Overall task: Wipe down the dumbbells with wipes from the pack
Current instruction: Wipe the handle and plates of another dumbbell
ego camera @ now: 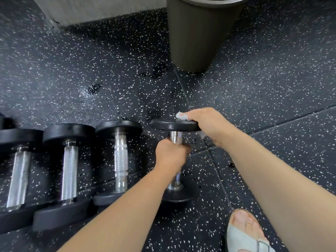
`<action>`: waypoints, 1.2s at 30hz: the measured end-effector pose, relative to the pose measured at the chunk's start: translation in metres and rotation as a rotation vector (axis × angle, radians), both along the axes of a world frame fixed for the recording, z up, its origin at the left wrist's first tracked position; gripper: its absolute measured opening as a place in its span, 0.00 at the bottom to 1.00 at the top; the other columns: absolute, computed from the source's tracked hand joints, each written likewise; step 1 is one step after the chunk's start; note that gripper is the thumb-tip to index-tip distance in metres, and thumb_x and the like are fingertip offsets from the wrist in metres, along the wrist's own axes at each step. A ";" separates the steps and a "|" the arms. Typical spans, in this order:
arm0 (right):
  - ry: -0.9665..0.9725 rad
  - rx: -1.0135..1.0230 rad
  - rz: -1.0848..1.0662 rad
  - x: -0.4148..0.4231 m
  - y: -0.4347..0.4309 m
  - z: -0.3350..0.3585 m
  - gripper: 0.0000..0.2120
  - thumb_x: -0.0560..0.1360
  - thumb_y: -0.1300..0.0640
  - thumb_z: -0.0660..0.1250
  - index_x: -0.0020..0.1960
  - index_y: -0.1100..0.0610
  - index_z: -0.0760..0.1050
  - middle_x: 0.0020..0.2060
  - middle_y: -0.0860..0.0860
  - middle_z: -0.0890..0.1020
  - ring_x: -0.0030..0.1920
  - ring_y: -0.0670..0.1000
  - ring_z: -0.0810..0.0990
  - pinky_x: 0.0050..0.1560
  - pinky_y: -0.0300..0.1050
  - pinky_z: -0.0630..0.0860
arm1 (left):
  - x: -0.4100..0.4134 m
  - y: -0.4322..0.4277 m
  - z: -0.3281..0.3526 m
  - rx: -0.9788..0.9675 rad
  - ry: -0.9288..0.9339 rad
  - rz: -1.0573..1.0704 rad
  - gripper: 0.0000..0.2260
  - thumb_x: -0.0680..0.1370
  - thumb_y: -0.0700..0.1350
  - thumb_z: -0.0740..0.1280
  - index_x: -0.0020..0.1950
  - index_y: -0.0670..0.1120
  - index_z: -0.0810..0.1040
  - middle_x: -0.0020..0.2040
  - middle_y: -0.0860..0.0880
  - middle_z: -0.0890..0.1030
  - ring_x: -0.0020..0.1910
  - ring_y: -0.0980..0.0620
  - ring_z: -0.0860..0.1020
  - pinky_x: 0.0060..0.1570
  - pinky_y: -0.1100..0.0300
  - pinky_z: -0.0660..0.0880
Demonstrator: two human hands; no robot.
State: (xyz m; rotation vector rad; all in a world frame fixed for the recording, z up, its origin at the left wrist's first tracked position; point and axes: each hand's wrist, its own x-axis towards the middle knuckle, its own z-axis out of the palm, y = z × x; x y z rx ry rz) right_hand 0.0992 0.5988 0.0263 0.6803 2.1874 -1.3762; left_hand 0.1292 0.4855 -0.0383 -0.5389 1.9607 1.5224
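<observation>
Head view | left hand (170,151), fingers curled round the chrome handle of the dumbbell (172,125), rightmost in a row on the speckled rubber floor (272,79) | right hand (209,122) presses a crumpled white wipe (181,116) on its round black far disc | three more dumbbells (121,155) to the left; ribbed dark bin (200,33) behind; sandal (241,239) lower right.

The left hand (170,151) gripped the chrome handle of a dumbbell (175,125). The right hand (209,124) pressed a white wipe (181,116) against its far plate. Three more dumbbells (120,157) lay left of both hands.
</observation>
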 end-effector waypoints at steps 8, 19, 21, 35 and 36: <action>0.208 -0.152 0.122 0.023 -0.012 0.020 0.12 0.76 0.59 0.62 0.56 0.60 0.79 0.54 0.57 0.82 0.35 0.45 0.70 0.40 0.41 0.67 | 0.001 -0.003 0.001 0.019 -0.004 0.002 0.04 0.70 0.35 0.66 0.39 0.41 0.71 0.33 0.42 0.68 0.25 0.50 0.63 0.26 0.61 0.63; 0.366 -0.281 -0.045 0.024 -0.008 -0.003 0.12 0.79 0.62 0.60 0.54 0.54 0.81 0.50 0.42 0.83 0.41 0.32 0.79 0.42 0.29 0.74 | -0.002 -0.007 0.002 0.032 -0.042 0.006 0.07 0.68 0.34 0.67 0.34 0.41 0.71 0.30 0.42 0.69 0.24 0.50 0.65 0.28 0.59 0.64; 0.331 -0.295 -0.149 0.023 -0.002 -0.010 0.15 0.79 0.63 0.58 0.49 0.53 0.83 0.46 0.44 0.84 0.42 0.39 0.80 0.40 0.31 0.75 | -0.002 -0.007 0.002 0.019 -0.039 -0.010 0.09 0.68 0.34 0.69 0.32 0.42 0.71 0.28 0.42 0.70 0.23 0.50 0.66 0.29 0.58 0.66; 0.147 -0.213 -0.475 0.023 -0.016 -0.007 0.11 0.76 0.63 0.61 0.36 0.56 0.73 0.32 0.54 0.75 0.31 0.51 0.73 0.35 0.40 0.73 | -0.001 -0.003 0.005 -0.039 -0.048 -0.021 0.08 0.70 0.36 0.68 0.32 0.42 0.72 0.27 0.45 0.70 0.23 0.50 0.66 0.25 0.63 0.65; 0.176 -0.188 -0.467 0.027 -0.019 -0.003 0.13 0.77 0.63 0.61 0.35 0.55 0.73 0.33 0.54 0.75 0.31 0.51 0.73 0.32 0.37 0.71 | -0.002 -0.003 0.007 -0.045 -0.046 -0.011 0.07 0.70 0.36 0.67 0.33 0.42 0.72 0.27 0.45 0.71 0.23 0.50 0.67 0.25 0.63 0.65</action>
